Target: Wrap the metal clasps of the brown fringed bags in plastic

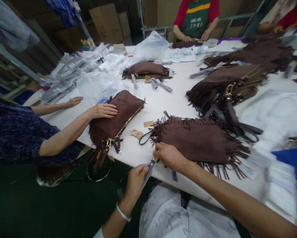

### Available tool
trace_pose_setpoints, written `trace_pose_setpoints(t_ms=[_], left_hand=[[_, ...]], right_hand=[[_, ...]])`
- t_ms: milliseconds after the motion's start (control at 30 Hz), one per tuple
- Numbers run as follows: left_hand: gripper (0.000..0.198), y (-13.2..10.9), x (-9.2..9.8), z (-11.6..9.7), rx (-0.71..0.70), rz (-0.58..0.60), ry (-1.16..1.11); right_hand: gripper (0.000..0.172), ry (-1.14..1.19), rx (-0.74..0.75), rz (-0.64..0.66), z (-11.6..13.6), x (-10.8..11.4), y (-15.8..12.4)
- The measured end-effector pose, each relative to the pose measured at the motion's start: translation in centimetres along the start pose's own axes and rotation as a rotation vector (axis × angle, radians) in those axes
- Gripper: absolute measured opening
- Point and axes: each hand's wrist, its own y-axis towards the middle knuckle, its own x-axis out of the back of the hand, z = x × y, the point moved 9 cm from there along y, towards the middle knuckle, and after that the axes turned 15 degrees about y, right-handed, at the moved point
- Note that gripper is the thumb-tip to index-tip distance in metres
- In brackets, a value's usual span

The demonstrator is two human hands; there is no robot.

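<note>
A dark brown fringed bag (195,140) lies flat on the white table in front of me. My left hand (135,181), with a bangle at the wrist, pinches a strap (148,170) that looks wrapped in clear plastic and hangs over the table's edge. At the strap's upper end is a metal clasp (152,161). My right hand (170,157) is closed at the bag's near left corner, just above the clasp; its fingertips hide what they grip. Beside the bag's left end are a dark strap loop (145,138) and a tan paper tag (148,123).
To the left a co-worker's hand (105,110) rests on another brown fringed bag (120,114). More bags (148,70) and a pile of straps (229,109) lie farther off. Plastic packaging (89,62) covers the far left. A person in a green apron (198,19) stands across the table.
</note>
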Motion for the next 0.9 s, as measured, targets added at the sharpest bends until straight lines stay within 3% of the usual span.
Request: trace_pose_setpoints(t_ms=[200,533,700,900], left_hand=[[0.04,0.8,-1.5,-1.9,0.057,0.014,-0.039],[0.039,2.9,-3.1,-2.1,0.151,0.021,-0.112],[0.038,3.7,-3.5,-2.6,0.152,0.006,-0.116],[0.036,3.7,-4.6,-4.0,0.156,0.062,-0.232]], right_hand=[[0.015,0.059,0.019,-0.022,-0.8,0.5,-0.4],[0.015,0.265,0.061,-0.058,-2.2,0.6,-1.1],[0.044,0.453,0.096,-0.046,-2.9,0.9,-1.6],[0.031,0.667,0.062,-0.081,-4.3,1.2,-1.3]])
